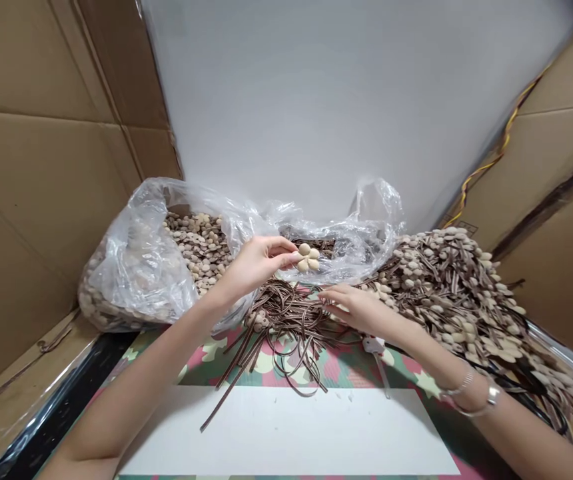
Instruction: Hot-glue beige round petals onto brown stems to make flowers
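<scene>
My left hand (261,261) pinches a beige five-petal flower piece (308,257) between thumb and fingertips, above a pile of strips. The brown strips (296,313), thin with a pale line along them, lie tangled on the camouflage-patterned cloth. At the right side of that pile is my right hand (359,308), its fingers stretched out and slightly apart, fingertips at the strips. Nothing can be seen held in it. To the left, an open clear plastic bag (141,260) is filled with similar beige flower pieces (201,247).
A big heap of flower pieces with strips attached (446,293) covers the right side. More strips show inside a second plastic bag (366,247) at the back. A glue gun with a white body (374,345) lies near my right forearm. White board (286,433) lies in front; cardboard walls (41,167) flank the table.
</scene>
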The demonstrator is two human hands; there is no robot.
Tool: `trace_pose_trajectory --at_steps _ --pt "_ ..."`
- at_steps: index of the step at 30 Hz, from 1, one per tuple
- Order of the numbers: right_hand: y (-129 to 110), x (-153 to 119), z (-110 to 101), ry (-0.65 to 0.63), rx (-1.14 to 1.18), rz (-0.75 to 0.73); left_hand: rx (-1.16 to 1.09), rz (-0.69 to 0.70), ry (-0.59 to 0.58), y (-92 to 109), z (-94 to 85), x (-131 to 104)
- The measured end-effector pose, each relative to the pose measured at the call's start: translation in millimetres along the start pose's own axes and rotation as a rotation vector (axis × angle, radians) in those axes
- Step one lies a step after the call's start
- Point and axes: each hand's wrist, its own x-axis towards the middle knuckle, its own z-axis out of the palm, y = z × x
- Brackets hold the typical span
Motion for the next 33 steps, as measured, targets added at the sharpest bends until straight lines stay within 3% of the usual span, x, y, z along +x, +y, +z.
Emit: trace_pose_trajectory --at_steps 3,6,10,15,19,24,26,31,33 --pt "-11 34 18 0.014 -0.013 -0.079 0.005 -0.013 -0.069 1 -4.6 0" --pt "-7 47 20 0.073 -0.013 -0.052 -0.023 -0.049 -0.205 -2 -11.0 2" --pt "-2 42 -9 0.168 0.017 -0.021 -0.020 -0.091 -0.359 -8 -7.6 5" --pt "-19 31 -51 0.353 0.417 0.005 -0.082 -0.051 -0.460 -9 18.5 3" --pt "-28 26 -65 0.322 0.675 0.118 -0.082 -0.057 -0.411 -3 32.0 -3" --pt "-26 25 -69 0.268 0.936 0.312 0.002 -0.053 -0.368 2 34.6 -5" --pt "-24 27 -68 0.258 0.943 0.351 0.041 -0.037 -0.380 3 35.4 -6" --pt "-20 28 -62 0.041 0.834 0.295 0.047 -0.025 -0.392 1 37.1 -7" --pt "-20 28 -60 0.064 0.856 0.315 -0.020 -0.044 -0.420 -1 36.4 -6"
